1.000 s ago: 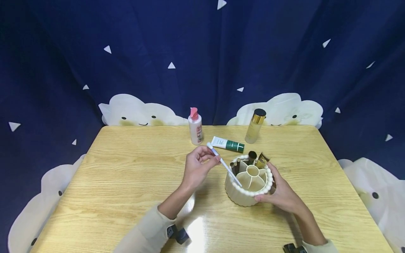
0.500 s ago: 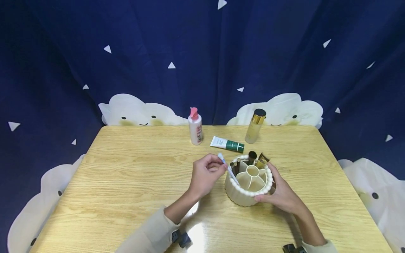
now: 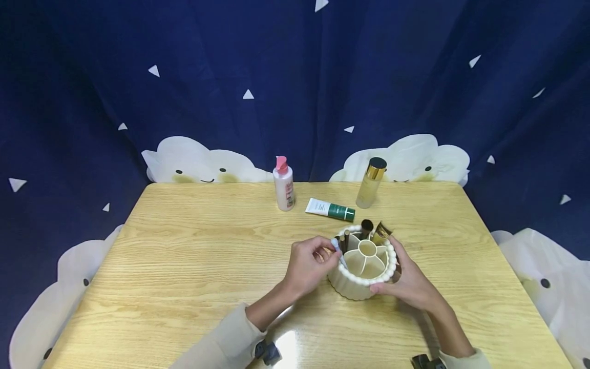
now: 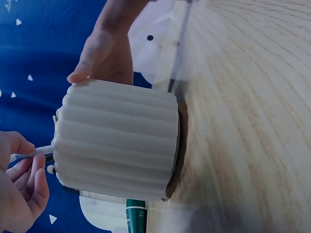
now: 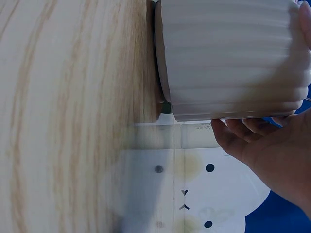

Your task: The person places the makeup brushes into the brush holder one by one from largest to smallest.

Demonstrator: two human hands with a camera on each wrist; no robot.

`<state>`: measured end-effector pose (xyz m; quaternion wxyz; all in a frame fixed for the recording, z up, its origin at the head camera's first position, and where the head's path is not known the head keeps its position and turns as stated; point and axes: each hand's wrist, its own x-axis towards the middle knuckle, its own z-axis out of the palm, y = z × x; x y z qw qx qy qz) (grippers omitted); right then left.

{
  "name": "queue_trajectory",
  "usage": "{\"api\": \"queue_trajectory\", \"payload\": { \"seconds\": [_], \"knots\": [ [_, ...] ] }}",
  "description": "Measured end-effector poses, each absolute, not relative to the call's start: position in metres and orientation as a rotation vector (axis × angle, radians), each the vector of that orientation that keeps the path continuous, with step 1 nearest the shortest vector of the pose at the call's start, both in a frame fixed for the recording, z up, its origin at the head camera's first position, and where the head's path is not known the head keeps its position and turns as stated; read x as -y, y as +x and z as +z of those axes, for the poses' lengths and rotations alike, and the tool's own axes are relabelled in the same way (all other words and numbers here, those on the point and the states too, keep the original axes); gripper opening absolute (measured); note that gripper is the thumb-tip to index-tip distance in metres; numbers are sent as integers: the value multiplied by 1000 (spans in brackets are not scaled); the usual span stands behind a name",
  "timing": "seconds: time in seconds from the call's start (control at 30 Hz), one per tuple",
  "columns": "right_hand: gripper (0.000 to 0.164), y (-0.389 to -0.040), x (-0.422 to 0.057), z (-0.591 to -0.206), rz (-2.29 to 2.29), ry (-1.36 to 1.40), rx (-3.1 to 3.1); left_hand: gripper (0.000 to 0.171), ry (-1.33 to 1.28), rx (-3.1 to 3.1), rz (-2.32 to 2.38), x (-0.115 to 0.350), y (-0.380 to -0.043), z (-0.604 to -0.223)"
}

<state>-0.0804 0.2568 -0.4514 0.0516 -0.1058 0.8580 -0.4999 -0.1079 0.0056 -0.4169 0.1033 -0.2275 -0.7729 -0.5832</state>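
My left hand (image 3: 310, 264) pinches a slim white-and-lilac stick (image 3: 335, 244) with a rounded, brush-like tip pointing up. Its lower end is inside the near-left compartment of a round cream organizer (image 3: 351, 288) with a beaded rim. In the left wrist view, the fingertips hold the stick (image 4: 43, 149) just outside the rim. My right hand (image 3: 410, 282) grips the organizer's right side, thumb at the front rim, fingers around the back. Brown handles (image 3: 346, 238), a dark-tipped brush (image 3: 366, 226) and a gold packet (image 3: 381, 233) stand in the organizer's back compartments.
Behind the organizer, a white-and-green tube (image 3: 330, 209) lies on the wooden table (image 3: 198, 246). A pink-topped pump bottle (image 3: 283, 187) stands to its left, and a gold-capped bottle (image 3: 371, 183) to its right. A navy curtain (image 3: 295, 77) hangs behind the table.
My left hand has moved right and slightly down to the organizer, lowering the stick deeper into the compartment and bringing it more upright. The right hand keeps its grip on the organizer.
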Motion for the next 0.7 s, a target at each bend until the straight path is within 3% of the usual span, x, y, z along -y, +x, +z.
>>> {"api": "queue_trajectory", "payload": {
  "seconds": [0.7],
  "knots": [
    [118, -80, -256, -448, -1494, -335, -2620, 11, -632, 2443, -1702, -6, -107, -424]
  ]
}}
